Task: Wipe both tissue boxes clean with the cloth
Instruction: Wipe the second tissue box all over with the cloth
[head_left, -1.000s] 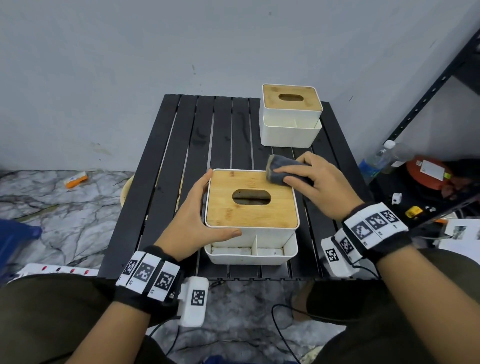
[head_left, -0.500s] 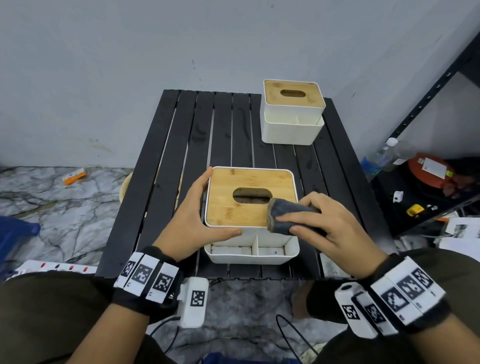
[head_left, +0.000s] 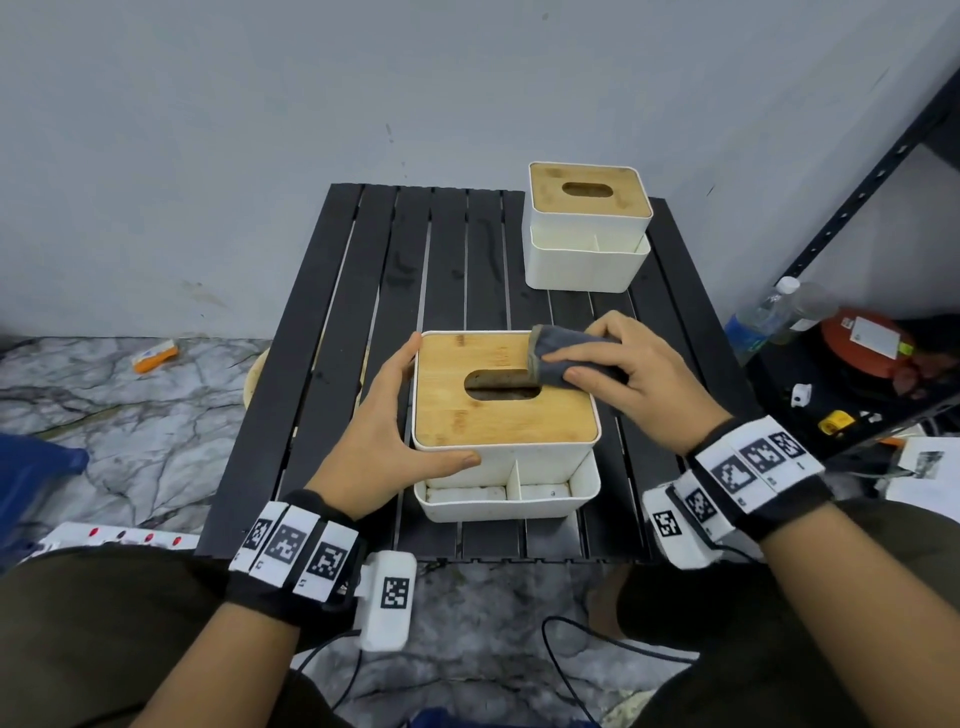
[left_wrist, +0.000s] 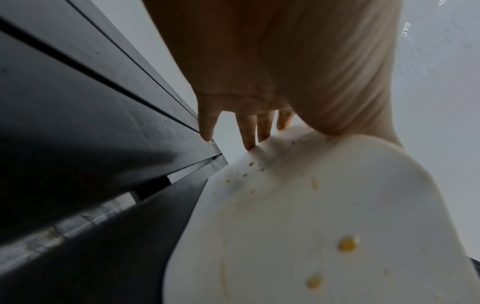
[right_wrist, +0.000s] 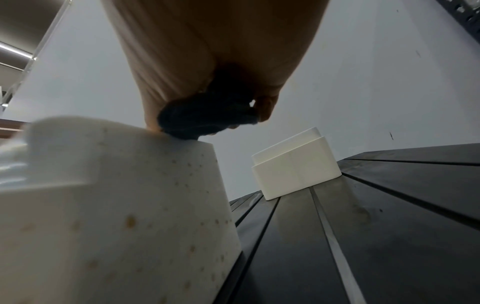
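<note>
We have the near tissue box (head_left: 506, 415) directly in front of us at the front edge of the slatted worktop (head_left: 332, 364), set between our two hands, its bamboo lid facing up and the lid's slot running left to right. Our left hand (head_left: 387, 441) braces it from the left, fingers lying straight up the box's side and thumb stretched along the front wall just under the lid, so it steadies rather than clenches. Our right hand (head_left: 618, 376) has its fingers curled over the dark grey cloth (head_left: 563, 356), pressing it flat on the far right part of the lid, its edge touching the right end of the slot. The bare wood that we judge still needs the cloth lies to the left of and nearer than the cloth, so the stroke would have to run toward the left hand and toward us, and the right hand alone is placed to make it. The far tissue box (head_left: 587, 228) sits well apart at the back right of the worktop, on the right hand's side, untouched by either hand. The head view gives us the lid and the cloth's place on it, but hides the box's walls; the right wrist view shows brownish specks all over the near box's right wall (right_wrist: 145, 216), and the left wrist view shows yellowish spots on a white wall (left_wrist: 311, 236) beside our palm, so we judge the sides still need wiping.
</note>
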